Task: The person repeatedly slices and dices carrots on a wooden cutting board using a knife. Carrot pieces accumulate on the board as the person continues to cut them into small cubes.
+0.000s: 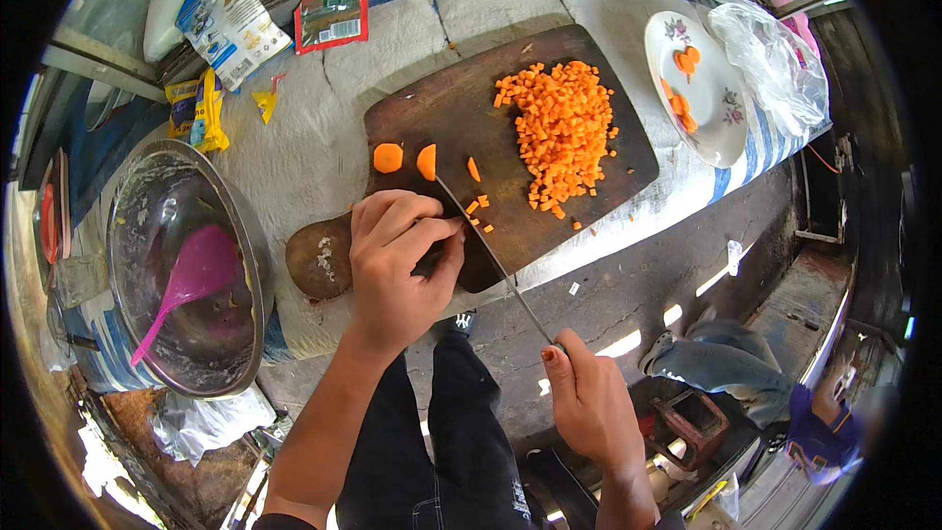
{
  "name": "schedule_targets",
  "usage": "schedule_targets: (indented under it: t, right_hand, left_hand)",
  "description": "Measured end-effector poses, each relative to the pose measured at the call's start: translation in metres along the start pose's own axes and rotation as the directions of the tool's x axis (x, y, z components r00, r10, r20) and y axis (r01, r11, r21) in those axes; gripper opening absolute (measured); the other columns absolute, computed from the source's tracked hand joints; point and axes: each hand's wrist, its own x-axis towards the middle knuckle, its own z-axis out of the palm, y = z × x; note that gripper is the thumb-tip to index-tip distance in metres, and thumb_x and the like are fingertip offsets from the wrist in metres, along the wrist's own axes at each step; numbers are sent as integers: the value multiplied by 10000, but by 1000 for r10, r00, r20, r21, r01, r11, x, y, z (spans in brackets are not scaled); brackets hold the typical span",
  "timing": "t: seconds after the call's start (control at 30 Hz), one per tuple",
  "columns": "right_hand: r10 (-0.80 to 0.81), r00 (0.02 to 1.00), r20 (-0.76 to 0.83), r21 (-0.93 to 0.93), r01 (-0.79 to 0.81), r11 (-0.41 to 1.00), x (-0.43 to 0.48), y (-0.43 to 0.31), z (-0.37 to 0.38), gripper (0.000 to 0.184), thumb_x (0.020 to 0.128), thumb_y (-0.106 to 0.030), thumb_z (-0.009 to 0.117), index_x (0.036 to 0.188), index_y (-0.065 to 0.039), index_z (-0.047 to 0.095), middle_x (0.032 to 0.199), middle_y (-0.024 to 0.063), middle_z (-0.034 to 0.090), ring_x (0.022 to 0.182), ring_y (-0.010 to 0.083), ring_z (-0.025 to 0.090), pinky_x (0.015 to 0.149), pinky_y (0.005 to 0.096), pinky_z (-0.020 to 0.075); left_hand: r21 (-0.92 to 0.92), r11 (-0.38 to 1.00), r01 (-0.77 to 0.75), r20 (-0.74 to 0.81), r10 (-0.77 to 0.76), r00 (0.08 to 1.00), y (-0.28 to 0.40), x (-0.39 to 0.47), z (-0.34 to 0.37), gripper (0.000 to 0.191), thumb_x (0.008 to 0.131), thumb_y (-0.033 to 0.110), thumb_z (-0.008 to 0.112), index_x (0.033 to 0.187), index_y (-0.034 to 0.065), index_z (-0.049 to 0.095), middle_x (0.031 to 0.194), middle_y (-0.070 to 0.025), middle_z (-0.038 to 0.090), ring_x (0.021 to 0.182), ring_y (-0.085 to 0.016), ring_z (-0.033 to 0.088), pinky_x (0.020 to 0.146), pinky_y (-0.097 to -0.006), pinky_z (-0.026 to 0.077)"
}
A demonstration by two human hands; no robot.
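My right hand grips the handle of a kitchen knife. Its long blade slants up and left over a dark wooden cutting board, the tip beside a half round of carrot. Bent fingers of my left hand rest at the board's near left part, fingertips together against the blade's left side; whatever they may pinch is hidden. A carrot slice lies above that hand. Right of the blade are a thin carrot sliver and a few small cubes. A heap of diced carrot covers the board's right part.
A metal bowl with a pink ladle stands left. Beyond the board lie a red-edged packet and yellow packets. A floral plate with carrot slices and a plastic bag are right. A seated person is at lower right.
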Motion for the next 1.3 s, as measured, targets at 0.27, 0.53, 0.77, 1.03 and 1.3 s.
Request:
schedule_targets:
  t: [0.27, 0.53, 0.77, 1.03, 1.3]
  right_hand:
    - [98, 995, -20, 36, -97, 995, -18, 3, -3, 343, 1139, -346, 553, 993, -36, 551, 695, 279, 612, 721, 565, 603, 620, 618, 419]
    - [166, 984, -64, 203, -150, 968, -17, 8, -7, 337, 1132, -302, 592, 959, -15, 562, 655, 257, 559, 652, 532, 574, 561, 525, 395]
    - [80, 997, -12, 154, -77, 985, -20, 13, -15, 346, 1134, -309, 586, 963, -9, 564, 668, 270, 552, 654, 529, 579, 563, 528, 394]
    - [144, 985, -92, 126, -132, 983, -10, 16, -26, 341, 1141, -298, 571, 962, -8, 568, 686, 272, 570, 683, 539, 581, 574, 529, 401]
    - [65, 995, -78, 206, -47, 977, -4, 19, -23, 353, 1145, -290, 565, 943, -2, 574, 652, 256, 532, 623, 513, 547, 564, 495, 383]
  left_hand:
    - [62, 998, 11, 6, -11, 1000, 4, 0, 1, 203, 774, -28, 851, 893, 58, 711, 942, -54, 680, 974, -286, 647, 904, -424, 464]
    - [91, 995, 44, 25, -47, 999, 20, 13, 6, 172, 842, 2, 802, 998, 73, 777, 953, -44, 708, 956, -271, 660, 914, -413, 462]
    - [22, 998, 52, 46, -53, 998, 4, 44, -13, 176, 895, -8, 728, 1039, 75, 784, 1017, -54, 735, 1018, -295, 679, 936, -423, 490]
    - [144, 985, -89, 263, 49, 964, -9, 65, -12, 124, 864, 39, 797, 980, 81, 801, 1116, -51, 688, 1152, -295, 636, 1039, -446, 480]
    - [142, 990, -20, 193, -8, 981, 0, 45, -9, 112, 811, 74, 861, 883, 86, 776, 1072, -21, 685, 1110, -271, 636, 1010, -434, 454]
